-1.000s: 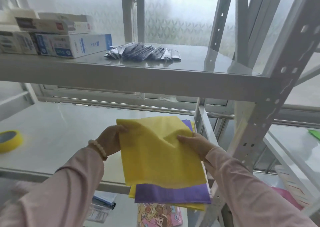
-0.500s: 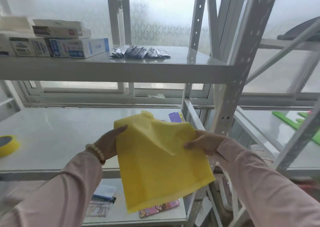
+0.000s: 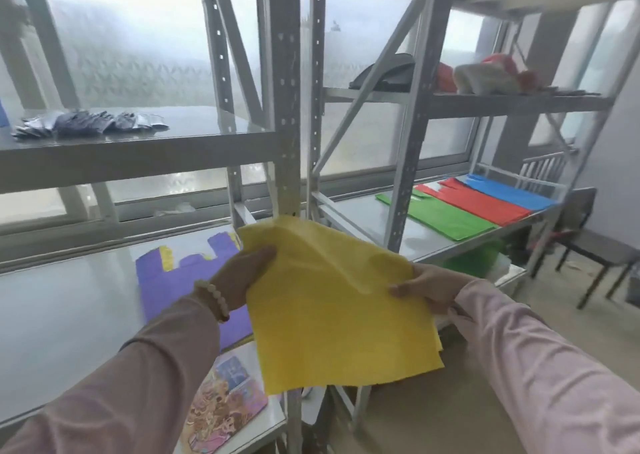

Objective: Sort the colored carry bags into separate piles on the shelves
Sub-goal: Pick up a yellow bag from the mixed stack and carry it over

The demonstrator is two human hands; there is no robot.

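Note:
A yellow carry bag (image 3: pixel 332 301) hangs flat in the air in front of the shelf post, held at its two upper edges. My left hand (image 3: pixel 242 273) grips its left edge and my right hand (image 3: pixel 429 287) grips its right edge. A purple bag (image 3: pixel 173 280) with yellow ones under it lies on the left middle shelf (image 3: pixel 62 308). On the right middle shelf (image 3: pixel 360 211) lie three separate piles: green bags (image 3: pixel 446 216), red bags (image 3: pixel 481 200) and blue bags (image 3: pixel 509 193).
A grey perforated shelf post (image 3: pixel 285 107) stands between the two racks. Dark packets (image 3: pixel 90 122) lie on the left upper shelf. A cartoon-printed bag (image 3: pixel 221 408) sits on the lower shelf. A dark item (image 3: pixel 384 72) and red-white bundles (image 3: pixel 485 75) rest on the right upper shelf. A chair (image 3: pixel 595 245) stands far right.
My view has swung to the right, bringing the right rack with the green, red and blue piles into sight. Both hands carried the yellow bag off the purple stack and rightward.

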